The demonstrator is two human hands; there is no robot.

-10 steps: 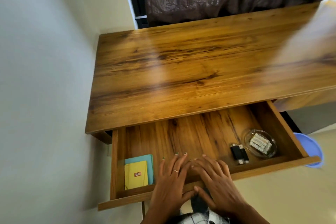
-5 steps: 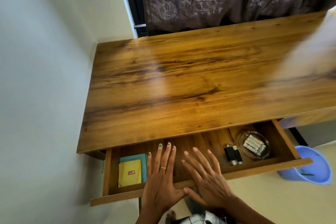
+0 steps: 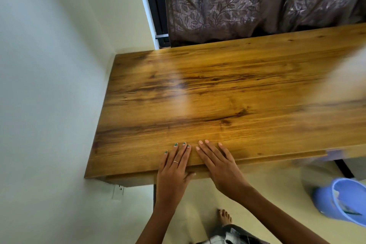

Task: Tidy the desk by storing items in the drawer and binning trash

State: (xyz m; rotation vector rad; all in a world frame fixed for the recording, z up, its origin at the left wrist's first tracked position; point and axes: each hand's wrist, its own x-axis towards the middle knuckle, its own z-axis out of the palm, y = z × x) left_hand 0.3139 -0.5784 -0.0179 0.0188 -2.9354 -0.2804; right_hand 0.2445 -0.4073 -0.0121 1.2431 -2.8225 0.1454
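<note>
Now: drawer shut, both hands flat at the desk's front edge

Most of the view is filled by the wooden desk [image 3: 227, 93], set against a pale wall with a patterned curtain [image 3: 257, 0] hung behind it. Beneath the front edge, the drawer [image 3: 138, 177] is seen pushed fully in, only its front panel showing. A blue bin [image 3: 344, 200] is stood on the floor to the right, scraps visible inside. The left hand [image 3: 174, 166] and right hand [image 3: 219, 164] are laid side by side over the edge, fingers straight, nothing gripped. A thin ring [image 3: 175, 162] is worn on the left hand
</note>
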